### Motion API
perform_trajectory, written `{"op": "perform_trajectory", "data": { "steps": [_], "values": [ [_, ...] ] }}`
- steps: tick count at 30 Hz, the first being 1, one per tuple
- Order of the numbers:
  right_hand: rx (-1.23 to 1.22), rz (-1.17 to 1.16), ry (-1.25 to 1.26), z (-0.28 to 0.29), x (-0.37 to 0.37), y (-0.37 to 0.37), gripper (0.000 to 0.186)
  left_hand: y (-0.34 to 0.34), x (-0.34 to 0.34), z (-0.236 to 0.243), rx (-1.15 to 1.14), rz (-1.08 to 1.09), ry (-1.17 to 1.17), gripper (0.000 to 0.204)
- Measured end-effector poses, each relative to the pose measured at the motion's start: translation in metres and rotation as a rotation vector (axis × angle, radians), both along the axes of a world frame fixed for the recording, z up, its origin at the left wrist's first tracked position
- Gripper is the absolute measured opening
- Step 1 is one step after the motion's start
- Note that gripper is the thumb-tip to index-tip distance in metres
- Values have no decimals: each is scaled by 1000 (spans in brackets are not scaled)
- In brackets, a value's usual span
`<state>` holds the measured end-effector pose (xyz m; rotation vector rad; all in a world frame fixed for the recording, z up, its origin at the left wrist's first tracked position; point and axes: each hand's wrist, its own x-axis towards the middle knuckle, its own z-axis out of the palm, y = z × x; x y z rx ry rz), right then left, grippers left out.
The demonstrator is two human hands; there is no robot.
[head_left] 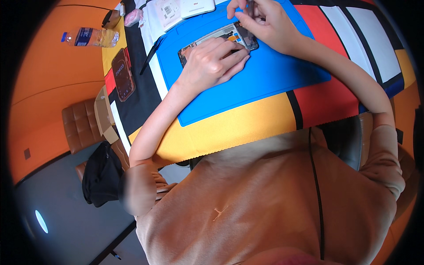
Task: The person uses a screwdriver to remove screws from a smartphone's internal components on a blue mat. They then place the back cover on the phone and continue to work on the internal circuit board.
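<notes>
Orange wall (44, 84) off to the left, and the tabletop (229, 126) is all red, yellow, black and white blocks with a blue mat (274, 75) on it. An opened-up phone (230, 32) lies on that mat near its far side, guts showing. My left hand (211, 62) is draped over its left and middle part, fingers loosely curled and a bit apart; can't tell if they're actually gripping an edge. Right hand (274, 25) is over at the phone's right end, fingers bent in close to the thumb, but honestly can't tell if anything's pinched in there. Left of the mat there's another phone (123, 75) with its screen lit, plus a clear bottle (95, 37) with a blue cap, lying on its side. A white slab-like thing (197, 7) sits beyond the opened phone.
</notes>
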<state>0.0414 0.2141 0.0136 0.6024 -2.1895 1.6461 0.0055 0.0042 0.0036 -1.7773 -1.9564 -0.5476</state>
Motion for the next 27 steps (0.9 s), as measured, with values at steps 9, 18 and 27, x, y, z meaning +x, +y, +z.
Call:
{"op": "perform_trajectory", "data": {
  "steps": [9,18,27],
  "values": [
    [-216,-349,41,-14,-30,21,7,2,-1,-1,8,-20,-2,11],
    [-486,-387,-60,-41,-59,35,7,1,0,1,-15,-14,-18,12],
    [-475,-370,-74,-52,-68,37,15,1,-3,-4,40,-16,-106,12]
  ]
}}
